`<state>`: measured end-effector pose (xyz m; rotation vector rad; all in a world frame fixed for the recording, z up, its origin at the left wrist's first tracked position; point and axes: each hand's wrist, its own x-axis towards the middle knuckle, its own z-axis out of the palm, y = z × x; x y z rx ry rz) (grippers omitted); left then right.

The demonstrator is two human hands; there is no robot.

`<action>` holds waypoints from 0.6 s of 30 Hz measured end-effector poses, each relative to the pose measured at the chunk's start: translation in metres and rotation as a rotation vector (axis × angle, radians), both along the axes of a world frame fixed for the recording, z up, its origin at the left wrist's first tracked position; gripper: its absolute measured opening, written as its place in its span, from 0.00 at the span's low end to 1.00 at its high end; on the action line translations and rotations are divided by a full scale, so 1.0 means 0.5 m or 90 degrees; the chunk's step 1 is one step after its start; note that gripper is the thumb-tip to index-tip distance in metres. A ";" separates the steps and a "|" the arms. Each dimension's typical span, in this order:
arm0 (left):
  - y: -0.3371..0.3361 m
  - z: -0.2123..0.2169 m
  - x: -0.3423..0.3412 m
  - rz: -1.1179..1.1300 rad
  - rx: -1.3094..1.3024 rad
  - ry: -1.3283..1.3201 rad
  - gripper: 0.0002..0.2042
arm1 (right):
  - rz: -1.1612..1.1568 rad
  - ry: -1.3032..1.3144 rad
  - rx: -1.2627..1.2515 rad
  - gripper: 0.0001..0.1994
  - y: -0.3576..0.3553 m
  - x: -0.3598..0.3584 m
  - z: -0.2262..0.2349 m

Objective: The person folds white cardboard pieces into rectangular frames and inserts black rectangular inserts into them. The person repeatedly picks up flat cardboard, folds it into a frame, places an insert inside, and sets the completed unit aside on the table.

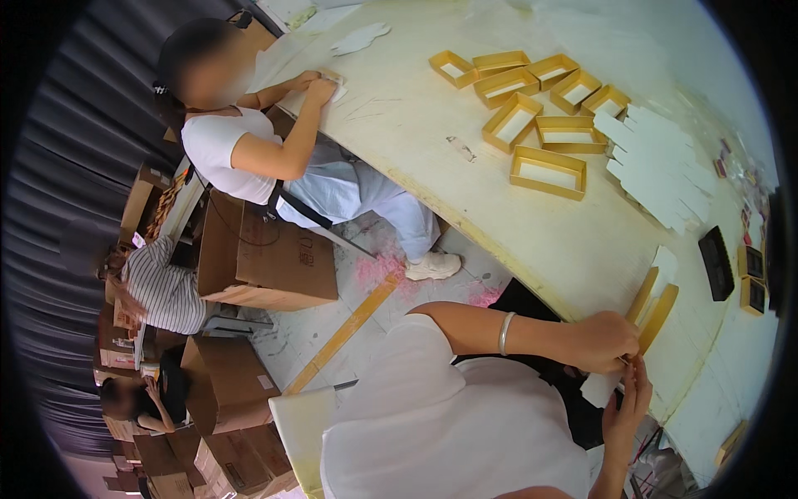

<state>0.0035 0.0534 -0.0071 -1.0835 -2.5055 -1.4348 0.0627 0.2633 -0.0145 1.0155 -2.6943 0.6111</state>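
At the table's near edge, both my hands are on a partly folded gold-and-white cardboard box piece (661, 320). Its gold sides stand up beyond my fingers, and a white flap hangs toward my lap. My left hand (605, 341), with a bangle on the wrist, is closed with the fingertips pinching the card. Fingers of my right hand (628, 407) press against the same piece from the other side; part of the grip is hidden. Beyond lies a pile of flat white card blanks (657, 166). Several folded gold box trays (549, 173) stand on the tabletop.
Across the pale table (416, 108), a seated co-worker (233, 141) handles a small white piece. A black tray (716, 264) and small black-and-gold boxes (751, 279) lie on the right. Large brown cartons (283, 258) and pink shreds (382, 270) are on the floor.
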 end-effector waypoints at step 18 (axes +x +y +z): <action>-0.036 0.036 -0.021 -0.089 0.075 -0.298 0.18 | -0.020 -0.048 -0.385 0.22 -0.065 -0.068 0.018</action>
